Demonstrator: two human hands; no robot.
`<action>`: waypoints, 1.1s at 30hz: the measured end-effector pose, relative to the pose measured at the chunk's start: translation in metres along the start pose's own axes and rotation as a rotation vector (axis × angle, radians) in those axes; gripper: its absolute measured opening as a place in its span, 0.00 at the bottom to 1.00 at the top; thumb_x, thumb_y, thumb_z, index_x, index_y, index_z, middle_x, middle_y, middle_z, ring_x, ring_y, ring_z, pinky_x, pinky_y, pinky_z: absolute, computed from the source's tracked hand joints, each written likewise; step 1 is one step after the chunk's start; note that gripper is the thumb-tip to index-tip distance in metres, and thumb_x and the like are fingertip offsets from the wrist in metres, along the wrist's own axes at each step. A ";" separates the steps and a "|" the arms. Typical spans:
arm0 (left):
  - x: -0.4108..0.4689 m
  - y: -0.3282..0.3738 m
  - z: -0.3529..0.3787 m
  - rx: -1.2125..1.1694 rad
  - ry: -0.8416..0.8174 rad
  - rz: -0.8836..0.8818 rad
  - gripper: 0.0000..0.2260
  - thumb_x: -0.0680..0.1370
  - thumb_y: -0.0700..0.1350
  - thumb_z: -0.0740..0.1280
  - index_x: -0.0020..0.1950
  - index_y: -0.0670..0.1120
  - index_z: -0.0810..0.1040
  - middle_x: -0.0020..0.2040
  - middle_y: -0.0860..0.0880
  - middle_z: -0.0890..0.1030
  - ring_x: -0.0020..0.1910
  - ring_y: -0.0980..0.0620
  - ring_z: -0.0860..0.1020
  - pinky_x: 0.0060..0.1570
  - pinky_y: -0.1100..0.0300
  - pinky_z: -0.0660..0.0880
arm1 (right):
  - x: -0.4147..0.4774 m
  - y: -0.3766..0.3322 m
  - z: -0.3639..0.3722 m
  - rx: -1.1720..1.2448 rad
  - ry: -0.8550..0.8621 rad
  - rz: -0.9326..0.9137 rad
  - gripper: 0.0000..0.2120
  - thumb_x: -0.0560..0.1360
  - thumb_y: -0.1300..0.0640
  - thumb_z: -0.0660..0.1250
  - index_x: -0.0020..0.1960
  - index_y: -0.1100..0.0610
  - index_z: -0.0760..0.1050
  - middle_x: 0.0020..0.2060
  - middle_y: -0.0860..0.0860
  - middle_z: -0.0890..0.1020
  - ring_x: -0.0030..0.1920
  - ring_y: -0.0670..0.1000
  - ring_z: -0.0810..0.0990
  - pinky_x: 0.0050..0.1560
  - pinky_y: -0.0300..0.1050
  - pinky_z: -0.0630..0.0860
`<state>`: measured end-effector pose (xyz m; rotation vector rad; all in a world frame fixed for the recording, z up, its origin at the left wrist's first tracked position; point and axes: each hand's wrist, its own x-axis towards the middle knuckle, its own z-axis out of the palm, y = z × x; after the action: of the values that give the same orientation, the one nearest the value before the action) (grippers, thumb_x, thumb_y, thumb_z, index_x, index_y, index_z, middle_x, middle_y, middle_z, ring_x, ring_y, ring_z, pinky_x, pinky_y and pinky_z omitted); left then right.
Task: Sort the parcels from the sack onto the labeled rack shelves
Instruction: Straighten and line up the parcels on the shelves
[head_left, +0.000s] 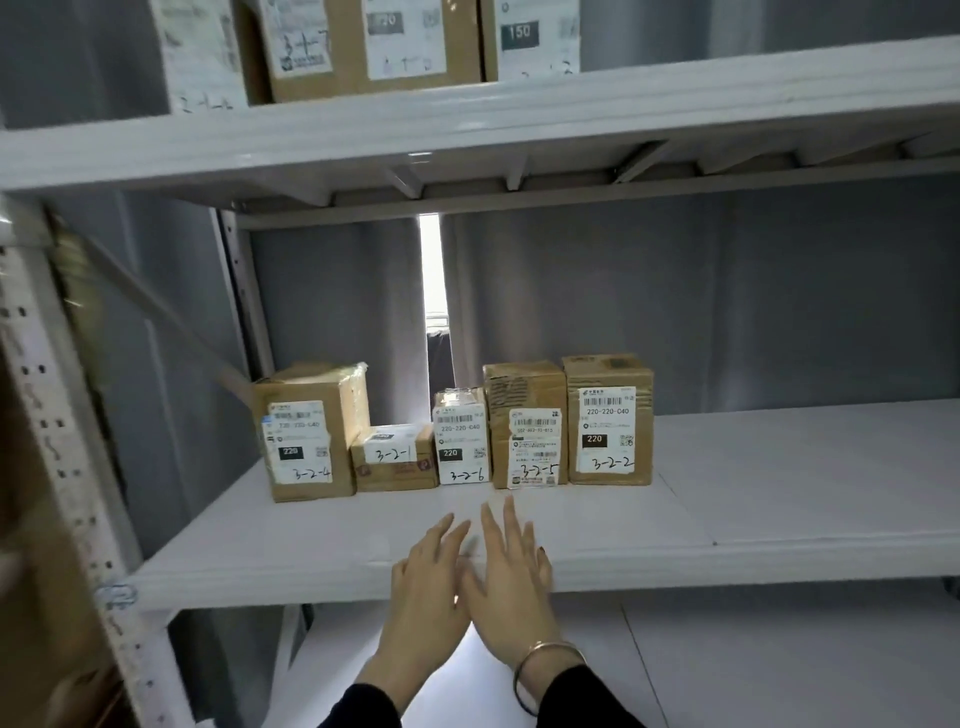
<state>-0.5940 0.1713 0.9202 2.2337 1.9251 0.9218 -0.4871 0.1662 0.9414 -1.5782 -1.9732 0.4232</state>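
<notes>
Just ahead of the left hand (431, 582) & right hand (511, 587), parcels (462, 441) are standing in a L-R row on the mid shelf (779, 493), both hands hovering flat-fingered & empty, w/ the right reaching slightly nearer.

We're in a parcel depot storeroom: white metal rack (519, 130) fills the view, a row of labelled cardboard parcels (462, 441) dead centre with handwritten codes like 3-2-2, more boxes (363, 47) up at twelve o'clock, grey curtain (753, 301) behind
</notes>
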 end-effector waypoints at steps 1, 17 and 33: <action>-0.010 -0.006 -0.006 -0.010 0.001 0.007 0.24 0.80 0.48 0.57 0.75 0.55 0.54 0.77 0.56 0.52 0.75 0.57 0.55 0.69 0.60 0.54 | -0.009 -0.008 0.005 0.016 0.000 0.006 0.27 0.81 0.49 0.49 0.76 0.46 0.42 0.76 0.48 0.37 0.76 0.55 0.39 0.74 0.53 0.41; -0.158 -0.027 -0.044 -0.058 -0.160 0.019 0.25 0.78 0.51 0.46 0.74 0.59 0.42 0.72 0.62 0.36 0.76 0.58 0.41 0.71 0.63 0.46 | -0.149 -0.065 0.057 -0.144 -0.111 0.141 0.46 0.56 0.40 0.27 0.75 0.46 0.38 0.76 0.47 0.37 0.77 0.50 0.42 0.74 0.51 0.45; -0.162 0.002 -0.082 -0.217 -0.094 -0.030 0.30 0.79 0.40 0.58 0.76 0.57 0.49 0.77 0.58 0.44 0.77 0.54 0.43 0.71 0.40 0.45 | -0.158 -0.085 0.007 -0.089 -0.036 -0.019 0.28 0.79 0.49 0.52 0.76 0.50 0.47 0.77 0.51 0.45 0.76 0.56 0.45 0.73 0.57 0.44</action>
<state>-0.6375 -0.0050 0.9243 2.0811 1.7240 0.9518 -0.5361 -0.0069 0.9475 -1.6157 -2.0582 0.3638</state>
